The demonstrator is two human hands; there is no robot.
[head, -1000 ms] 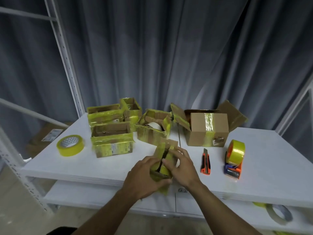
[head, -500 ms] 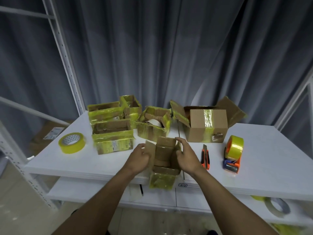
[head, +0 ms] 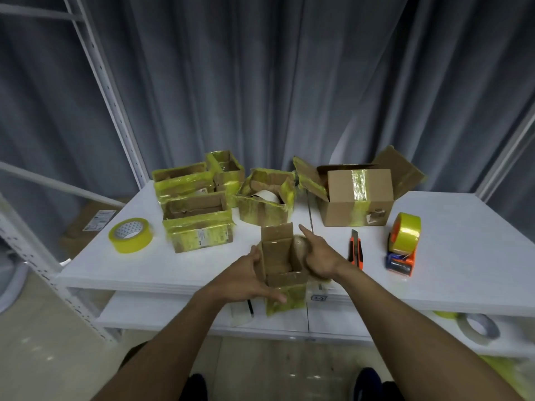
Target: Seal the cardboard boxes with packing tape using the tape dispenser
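I have the small open-topped brown cardboard box (head: pixel 282 256) at the centre of the frame, at the front edge of the white table (head: pixel 463 273). Its yellow-taped lower part hangs down past that edge. My left hand (head: pixel 246 282) grips its left wall, thumb up the side and fingers curled under the front. My right hand (head: pixel 318 256) lies against the right flap with the index finger straight. The rest of that hand is blurred, so I cannot tell whether it pinches the flap.

I judge the box light and thin-walled: it will crush if squeezed at mid-wall, so I would hold it at the corners and the base. The glossy tape looks slippery, and bare cardboard should grip better. All four flaps stand up and need folding flat before any tape goes on.

The orange utility knife (head: pixel 355 250) lies just beside my right wrist, a snag risk. The orange-and-blue tape dispenser with its yellow roll (head: pixel 403 244) stands beyond the knife, right of centre. Bare tabletop lies left of the box, before the taped cartons (head: pixel 199 227), and that is where I would set it.
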